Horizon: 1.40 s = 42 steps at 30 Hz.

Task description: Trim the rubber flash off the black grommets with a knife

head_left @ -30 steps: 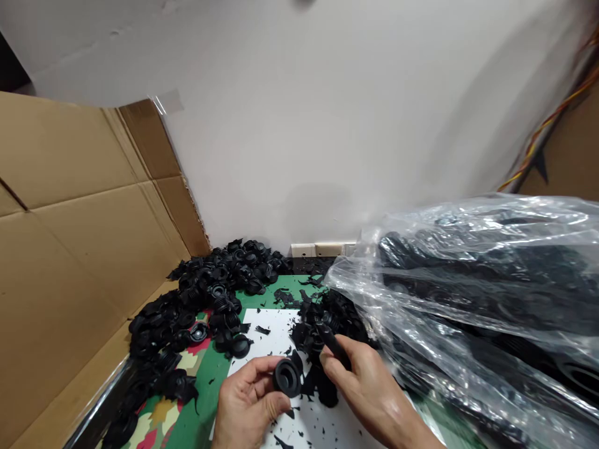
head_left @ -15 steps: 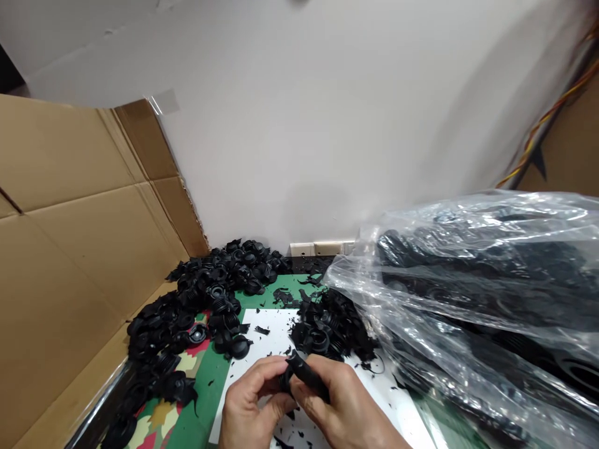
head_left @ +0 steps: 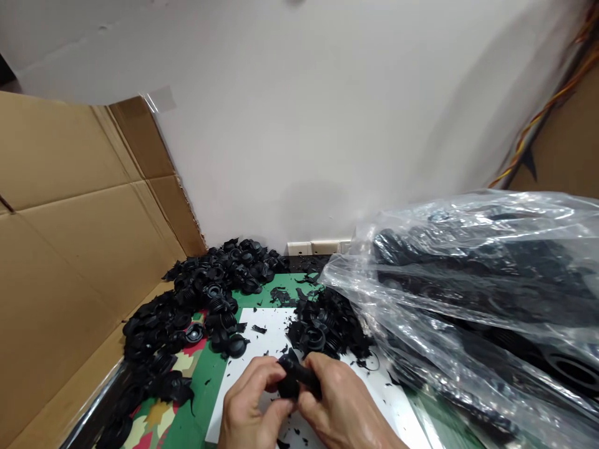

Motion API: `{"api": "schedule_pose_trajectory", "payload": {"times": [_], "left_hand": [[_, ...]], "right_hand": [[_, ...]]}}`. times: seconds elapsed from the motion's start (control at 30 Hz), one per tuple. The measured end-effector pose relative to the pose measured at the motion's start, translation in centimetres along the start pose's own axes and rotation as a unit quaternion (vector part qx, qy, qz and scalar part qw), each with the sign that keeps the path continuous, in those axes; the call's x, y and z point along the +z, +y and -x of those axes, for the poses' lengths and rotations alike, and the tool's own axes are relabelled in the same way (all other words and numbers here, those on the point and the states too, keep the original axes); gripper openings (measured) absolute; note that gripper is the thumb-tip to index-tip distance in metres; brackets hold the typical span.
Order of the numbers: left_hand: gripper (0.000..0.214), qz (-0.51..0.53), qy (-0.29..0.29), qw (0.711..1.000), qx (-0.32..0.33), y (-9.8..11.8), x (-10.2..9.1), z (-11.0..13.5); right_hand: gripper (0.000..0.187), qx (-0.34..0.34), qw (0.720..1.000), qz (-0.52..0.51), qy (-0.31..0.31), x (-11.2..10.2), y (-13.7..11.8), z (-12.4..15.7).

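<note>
Between my two hands is a black rubber part (head_left: 289, 385), with a longer black strip of rubber (head_left: 306, 378) at its right side. My left hand (head_left: 248, 402) pinches the part between thumb and fingers. The right hand (head_left: 344, 399) is closed around the strip; whether strip and part are one piece I cannot tell. Both hands are above a white board (head_left: 262, 318) strewn with black scraps. Just beyond the right hand lies a heap of black ribbed rubber pieces and trimmings (head_left: 322, 324).
Many similar ribbed rubber parts (head_left: 201, 299) are piled along the left and back. A cardboard sheet (head_left: 70, 249) stands at left. On the right bulges a clear plastic bag (head_left: 468, 274) with black parts inside. Green surface (head_left: 201, 374) shows under the board; sockets (head_left: 311, 248) line the wall.
The black part has turned between my fingers, and its rounded dark side now shows. Both hands keep their hold. The view has shifted slightly.
</note>
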<state>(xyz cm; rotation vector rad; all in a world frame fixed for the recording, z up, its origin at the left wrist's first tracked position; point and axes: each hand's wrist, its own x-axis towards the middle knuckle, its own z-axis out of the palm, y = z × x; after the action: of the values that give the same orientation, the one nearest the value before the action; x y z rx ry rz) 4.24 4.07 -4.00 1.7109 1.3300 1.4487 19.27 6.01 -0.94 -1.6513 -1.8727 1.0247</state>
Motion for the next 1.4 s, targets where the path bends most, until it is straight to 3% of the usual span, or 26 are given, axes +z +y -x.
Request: {"api": "schedule_pose_trajectory", "payload": {"times": [0.1, 0.17, 0.3, 0.4, 0.53, 0.77, 0.87, 0.93, 1.03, 1.13, 1.2, 1.27, 1.4], "left_hand": [[0.023, 0.13, 0.042, 0.984, -0.118, 0.7, 0.0, -0.5], [0.024, 0.171, 0.061, 0.969, -0.165, 1.0, 0.2, -0.8], [0.025, 0.162, 0.078, 0.969, -0.171, 0.9, 0.4, -0.8], [0.024, 0.105, 0.072, 0.984, -0.122, 0.3, 0.5, -0.4], [0.026, -0.01, 0.063, 0.998, 0.015, -0.5, 0.5, 0.1], [0.036, -0.137, -0.008, 0.97, 0.202, -1.7, 0.7, 0.4], [0.043, -0.158, 0.008, 0.952, 0.263, -2.0, 1.0, 0.6], [0.04, -0.158, 0.026, 0.95, 0.267, -2.0, 1.1, 0.8], [0.025, -0.1, 0.056, 0.974, 0.196, -1.3, 0.9, 1.0], [0.01, 0.049, 0.089, 0.994, 0.026, -0.2, 0.4, 0.4], [0.024, 0.157, 0.096, 0.977, -0.108, 0.4, 0.1, -0.1], [0.033, 0.227, 0.091, 0.949, -0.197, 0.7, 0.0, -0.6], [0.039, 0.282, 0.056, 0.926, -0.243, 0.3, -0.1, -0.8]], "right_hand": [[0.013, 0.008, 0.996, -0.069, 0.061, -0.4, 1.3, -0.6], [0.013, 0.006, 0.984, -0.166, 0.058, -0.6, 1.9, -0.8], [0.012, -0.035, 0.959, -0.283, -0.004, -0.6, 1.4, -0.6], [0.014, -0.052, 0.955, -0.287, -0.046, -0.3, 0.4, -0.1], [0.017, -0.064, 0.964, -0.249, -0.06, -0.2, -0.3, 0.2], [0.012, -0.077, 0.979, -0.185, -0.04, -0.2, 0.0, 0.1], [0.01, -0.093, 0.974, -0.199, -0.05, 0.0, 0.0, 0.2], [0.012, -0.081, 0.981, -0.173, -0.034, 0.4, 0.0, 0.2], [0.013, -0.042, 0.998, -0.025, 0.049, 0.7, 0.5, 0.1], [0.013, -0.009, 0.994, 0.055, 0.093, 0.5, 1.4, -0.4], [0.014, 0.01, 0.996, 0.019, 0.09, 0.0, 1.9, -0.9], [0.017, 0.022, 0.996, -0.028, 0.084, -0.6, 2.2, -1.2], [0.022, 0.019, 0.995, -0.062, 0.075, -1.4, 2.3, -1.3]]}}
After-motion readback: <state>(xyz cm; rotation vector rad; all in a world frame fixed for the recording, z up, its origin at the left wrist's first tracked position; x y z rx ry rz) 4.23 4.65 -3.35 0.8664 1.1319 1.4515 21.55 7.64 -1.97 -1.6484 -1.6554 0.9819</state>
